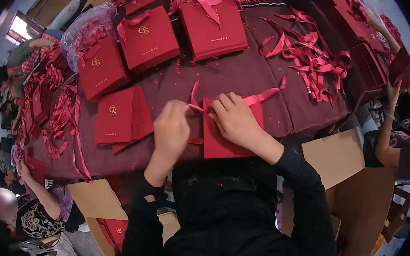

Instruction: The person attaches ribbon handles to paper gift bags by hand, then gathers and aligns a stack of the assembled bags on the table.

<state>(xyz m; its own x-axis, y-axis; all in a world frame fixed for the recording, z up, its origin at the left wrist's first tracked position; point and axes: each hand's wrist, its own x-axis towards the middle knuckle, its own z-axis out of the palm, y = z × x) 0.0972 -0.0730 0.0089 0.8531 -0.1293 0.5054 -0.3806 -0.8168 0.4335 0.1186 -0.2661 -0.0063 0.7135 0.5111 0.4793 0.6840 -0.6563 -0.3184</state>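
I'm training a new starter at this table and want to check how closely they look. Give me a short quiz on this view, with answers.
1. Which of the camera wearer's own hands rests on the red gift bag in front of them?
2. True or false: the tablecloth is white.
3. Fill the gap: the monogram on the fanned bags to the left of the left hand is ____ in colour.

Key:
1. The right hand.
2. False; it is dark maroon.
3. Gold.
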